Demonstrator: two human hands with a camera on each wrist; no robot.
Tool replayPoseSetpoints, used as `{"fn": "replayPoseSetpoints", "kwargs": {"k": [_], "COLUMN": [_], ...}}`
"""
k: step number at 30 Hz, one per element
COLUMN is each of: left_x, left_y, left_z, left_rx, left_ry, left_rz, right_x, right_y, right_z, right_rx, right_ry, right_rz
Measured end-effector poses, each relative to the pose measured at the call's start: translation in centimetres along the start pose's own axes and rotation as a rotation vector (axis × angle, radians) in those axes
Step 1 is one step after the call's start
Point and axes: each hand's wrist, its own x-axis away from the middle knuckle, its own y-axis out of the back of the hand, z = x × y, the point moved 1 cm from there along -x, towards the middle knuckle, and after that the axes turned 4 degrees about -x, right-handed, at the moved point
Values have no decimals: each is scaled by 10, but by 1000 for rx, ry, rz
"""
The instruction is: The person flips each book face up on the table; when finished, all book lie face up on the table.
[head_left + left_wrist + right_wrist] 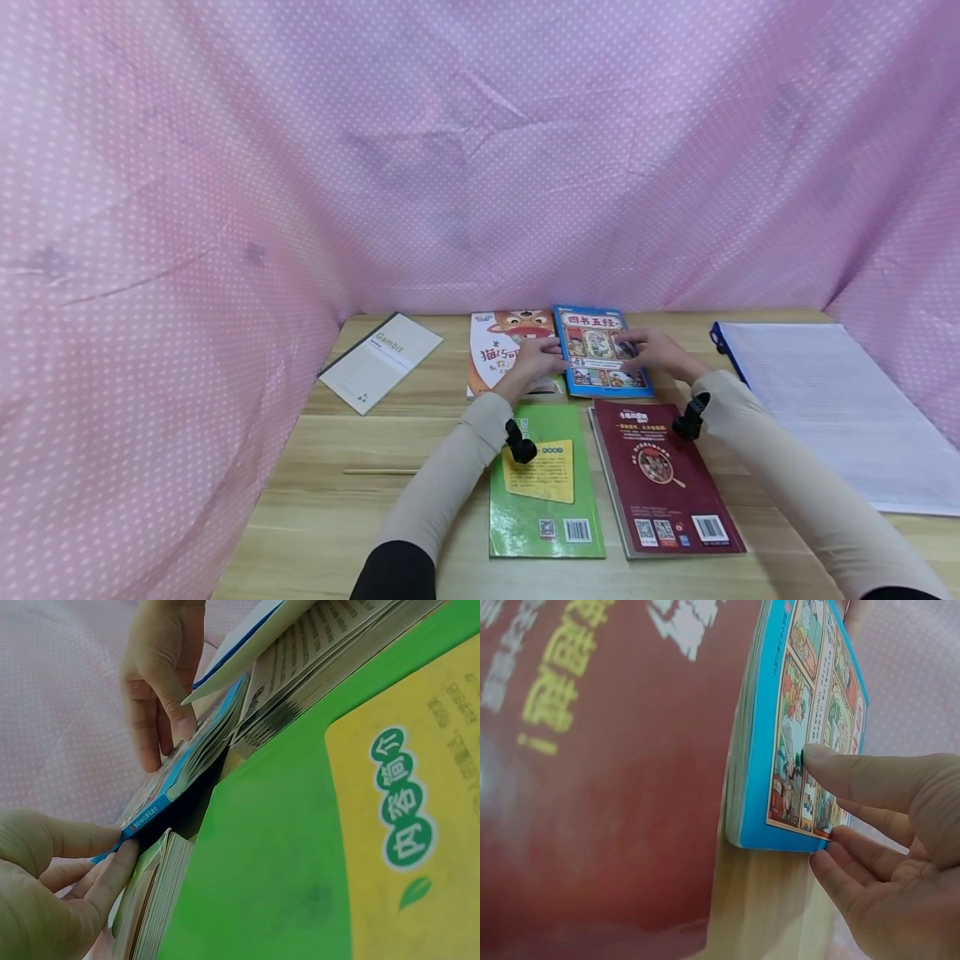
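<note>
A blue comic-covered book [600, 350] lies at the far middle of the wooden table [360, 517], and both hands are on it. My left hand [546, 357] pinches its left edge, thumb above and fingers below the spine [142, 821]. The right hand [637, 350] holds the opposite edge. In the right wrist view its thumb [821, 759] presses the blue cover [802, 712] and the fingers [840, 851] lie along the edge. The left wrist view shows the book's pages [199, 754], with that side slightly raised.
An orange-and-white book [498, 346] lies partly under the left hand. Nearer me are a green book [543, 492] and a maroon book [660, 483]. A white booklet [381, 360] sits far left, a thin wooden stick [378, 472] near it, and a white paper stack [825, 408] right. Pink dotted cloth surrounds the table.
</note>
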Motion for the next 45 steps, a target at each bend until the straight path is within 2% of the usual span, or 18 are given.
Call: {"fn": "replayPoseSetpoints", "kwargs": {"k": [5, 11, 18, 22, 34, 45], "left_x": [2, 4, 5, 3, 0, 5], "left_y": [-1, -3, -3, -2, 2, 4], "left_z": [0, 0, -2, -1, 1, -2], "left_rx": [-75, -99, -137, -146, -145, -216], "left_ry": [-7, 2, -22, -24, -23, -31], "left_rz": [-32, -56, -62, -42, 73, 124], "right_x": [1, 1, 3, 3, 2, 4], "right_y": [1, 3, 5, 5, 7, 7], "right_z": [-4, -8, -10, -9, -16, -14], "right_rx": [-11, -2, -1, 0, 3, -1], "right_ry": [8, 19, 9, 0, 6, 14], "right_rz": [-6, -22, -22, -19, -18, -16]}}
